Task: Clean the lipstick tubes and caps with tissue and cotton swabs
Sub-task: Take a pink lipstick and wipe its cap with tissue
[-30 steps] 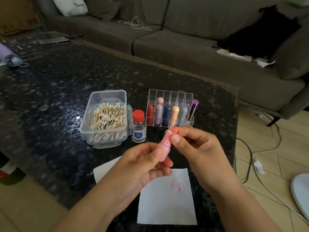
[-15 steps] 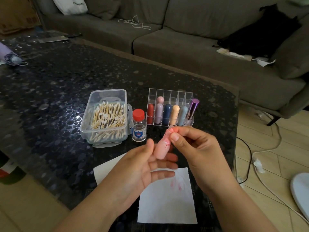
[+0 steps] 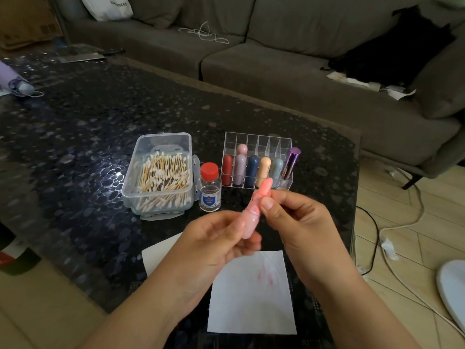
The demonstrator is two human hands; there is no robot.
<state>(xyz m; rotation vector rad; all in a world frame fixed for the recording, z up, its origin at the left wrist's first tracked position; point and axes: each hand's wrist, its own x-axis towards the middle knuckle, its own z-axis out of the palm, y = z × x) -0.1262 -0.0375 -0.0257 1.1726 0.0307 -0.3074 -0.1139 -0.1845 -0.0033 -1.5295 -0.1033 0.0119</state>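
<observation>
Above the table's near edge I hold a pink lipstick tube (image 3: pixel 250 217), uncapped, its coral bullet sticking up at the top. My left hand (image 3: pixel 214 244) grips the tube's lower end between thumb and fingers. My right hand (image 3: pixel 294 220) pinches the tube's neck just below the bullet. A white tissue (image 3: pixel 251 298) with pink smears lies flat under my hands; a second sheet's corner (image 3: pixel 157 255) shows to its left. No cap is visible in either hand.
A clear box of cotton swabs (image 3: pixel 161 177) stands open beside a small red-capped bottle (image 3: pixel 210 188). A clear organizer (image 3: pixel 256 162) holds several capped lipsticks. A grey sofa runs behind the dark pebbled table (image 3: pixel 75 147); cables lie on the floor at right.
The coral bullet now stands out of the tube's top. My left hand loosened half a second ago and grips the tube's base again; the tube sits slightly more upright.
</observation>
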